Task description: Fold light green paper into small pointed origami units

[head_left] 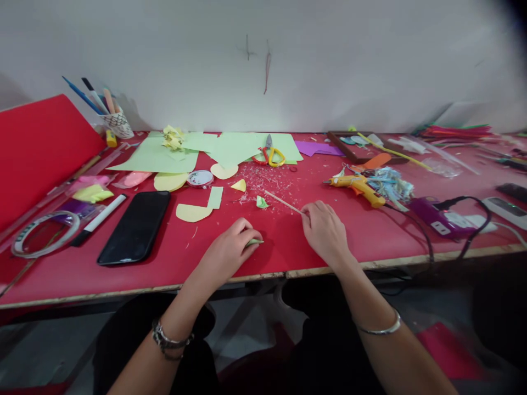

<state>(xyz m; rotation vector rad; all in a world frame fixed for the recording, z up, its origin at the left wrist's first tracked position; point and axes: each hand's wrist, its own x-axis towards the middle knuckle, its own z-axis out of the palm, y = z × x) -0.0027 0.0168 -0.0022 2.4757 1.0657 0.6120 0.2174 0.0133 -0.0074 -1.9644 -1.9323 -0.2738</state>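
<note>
Stick (285, 202): thin, pale, straight, ending beside green scrap (262, 202)
Right grip (325, 227): pinching stick
Left grip (229, 244): clamping pale-green piece (256, 241)

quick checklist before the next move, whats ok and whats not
1. Left hand has hold of the small green piece: ok.
2. Right hand has the thin stick at its fingertips: ok.
3. Scissors lie away from both hands: ok.
4. Red tabletop free of scraps: not ok, shreds are scattered beyond the hands.
5. Glue gun cool: cannot tell.
</note>
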